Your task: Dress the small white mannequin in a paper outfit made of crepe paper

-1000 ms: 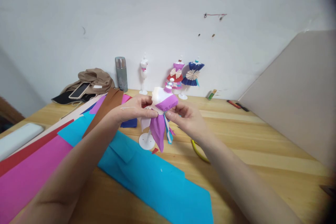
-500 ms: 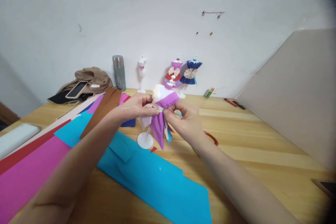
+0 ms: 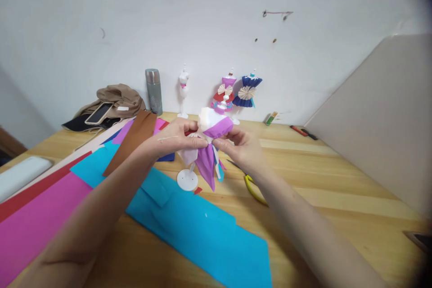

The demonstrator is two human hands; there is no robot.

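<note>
A small white dress form (image 3: 213, 117) is held tilted above the table, its round base (image 3: 187, 180) toward me. Purple paper crosses its chest as a sash, and a purple paper strip (image 3: 206, 164) hangs below the waist with white and blue strips beside it. A cream paper flower (image 3: 204, 119) sits at the shoulder. My left hand (image 3: 178, 137) grips the form's waist from the left, thumb in front. From the right, my right hand (image 3: 241, 144) pinches the same waist, thumb toward the other thumb; its other fingertips are hidden behind the form.
Blue paper (image 3: 209, 229) lies in front, with brown paper (image 3: 133, 137) and magenta paper (image 3: 47, 220) to the left. Yellow-handled scissors (image 3: 251, 189) lie beside my right forearm. Along the wall stand a thermos (image 3: 154, 92), a bare form (image 3: 183, 90) and a navy-dressed form (image 3: 248, 92).
The dress form and both hands have shifted slightly right, and the purple strip's tip swung right. More of the scissors shows beside my right forearm. Both hands keep their grip.
</note>
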